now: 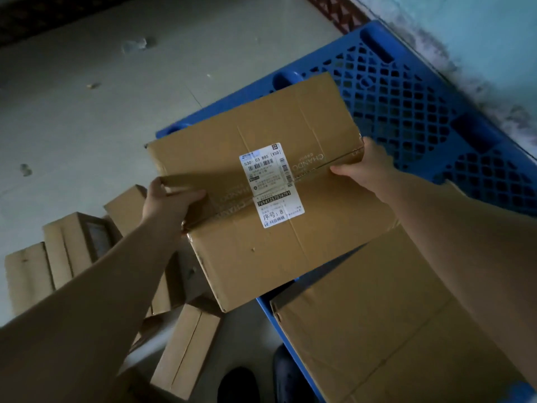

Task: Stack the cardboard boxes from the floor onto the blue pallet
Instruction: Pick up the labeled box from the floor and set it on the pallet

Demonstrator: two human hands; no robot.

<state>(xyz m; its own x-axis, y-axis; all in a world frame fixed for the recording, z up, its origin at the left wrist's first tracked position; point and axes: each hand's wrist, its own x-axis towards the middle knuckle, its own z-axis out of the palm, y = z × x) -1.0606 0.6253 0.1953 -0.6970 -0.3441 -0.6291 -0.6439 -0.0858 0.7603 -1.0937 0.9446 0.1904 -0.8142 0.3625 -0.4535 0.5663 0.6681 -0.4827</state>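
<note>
grey dusty floor (pixel 87 117), blue holey plastic pallet (pixel 412 106). left hand (pixel 165 205) and right hand (pixel 369 167) grip the flat-sided labelled cardboard box (pixel 261 257) by its edges.

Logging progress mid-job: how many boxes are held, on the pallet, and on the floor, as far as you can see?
Held box, gripped by left hand and right hand: 1
Box on the pallet, near corner: 1
Floor boxes: at least 4; the pile overlaps, so the count is uncertain
Total: at least 6
</note>
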